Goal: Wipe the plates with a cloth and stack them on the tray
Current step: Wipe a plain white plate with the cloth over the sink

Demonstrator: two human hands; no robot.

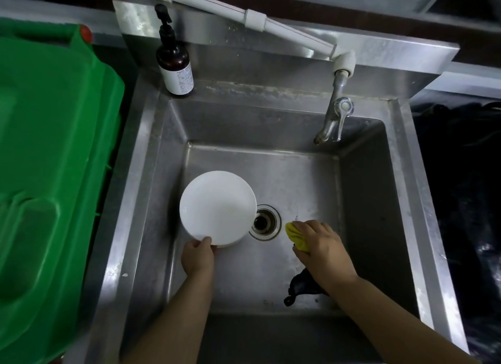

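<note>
Plates [217, 209], white, a small stack in the sink [360, 190], left of centre beside the drain [264, 222]. Left hand [197, 257] pinches the top plate's near rim. Right hand [320, 245], lower right of centre, grips a bunched yellow cloth [296, 236], apart from the plates. No tray in sight. Advice: lift one plate clear, steady the rim, wipe from the middle outward, then the underside.
</note>
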